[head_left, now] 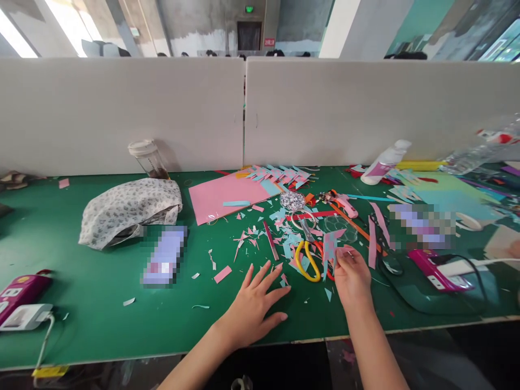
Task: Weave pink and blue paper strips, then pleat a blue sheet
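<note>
Head view. You have your right hand pinched between thumb and fingers on a pink-and-blue paper piece. Taking the yellow-handled scissors as landmark, the piece is just to their right, apparently raised off the green counter. Its long blue part runs roughly toward and away from you, slightly tilted; a pink part points off to the right at the far end.

Your left hand is to the left of the scissors and nearer to you, palm down, fingers spread wide, with nothing seen in its grasp. Whether it bears on the counter cannot be told. The governing relation: the piece lies to the right of your left hand and farther from you, while your right hand is already on it and is the nearer.

Paper scraps lie around the scissors. Well beyond them is a row of folded pieces; beyond and to their left, a pink sheet; beyond and to their right, a pink glue gun.
</note>
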The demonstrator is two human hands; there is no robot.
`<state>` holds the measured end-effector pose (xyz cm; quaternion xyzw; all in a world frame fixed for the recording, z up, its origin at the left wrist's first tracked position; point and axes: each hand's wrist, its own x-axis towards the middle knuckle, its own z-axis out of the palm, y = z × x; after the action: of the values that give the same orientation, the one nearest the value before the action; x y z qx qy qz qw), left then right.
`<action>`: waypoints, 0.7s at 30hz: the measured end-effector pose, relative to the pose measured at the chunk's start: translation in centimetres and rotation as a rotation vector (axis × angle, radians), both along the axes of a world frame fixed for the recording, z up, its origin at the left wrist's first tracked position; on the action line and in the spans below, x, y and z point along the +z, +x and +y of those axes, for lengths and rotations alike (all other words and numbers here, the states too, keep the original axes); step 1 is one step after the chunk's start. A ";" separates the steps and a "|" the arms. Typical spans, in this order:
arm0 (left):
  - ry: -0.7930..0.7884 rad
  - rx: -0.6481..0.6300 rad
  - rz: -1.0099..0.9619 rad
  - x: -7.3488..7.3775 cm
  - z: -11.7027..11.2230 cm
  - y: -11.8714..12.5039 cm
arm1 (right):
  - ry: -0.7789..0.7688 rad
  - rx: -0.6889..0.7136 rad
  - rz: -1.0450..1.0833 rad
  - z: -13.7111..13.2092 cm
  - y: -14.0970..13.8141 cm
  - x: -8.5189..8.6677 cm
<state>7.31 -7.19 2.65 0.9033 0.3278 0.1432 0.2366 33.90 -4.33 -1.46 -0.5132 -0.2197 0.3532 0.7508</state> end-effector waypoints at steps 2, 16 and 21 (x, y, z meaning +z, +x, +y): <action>0.078 0.093 0.067 -0.5 -0.2 -0.1 | 0.007 -0.004 0.000 -0.2 -0.2 0.1; -0.122 0.511 -0.089 -2.6 -2.2 -4.7 | -0.057 0.000 -0.060 -0.5 -1.2 0.5; -0.229 0.317 -0.325 0.8 -1.2 -1.6 | -0.093 -0.023 -0.127 -0.6 -1.7 0.9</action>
<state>5.73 -8.39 3.41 0.7729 0.4373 0.2837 0.3618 32.21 -4.93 -0.58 -0.5715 -0.2439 0.3211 0.7147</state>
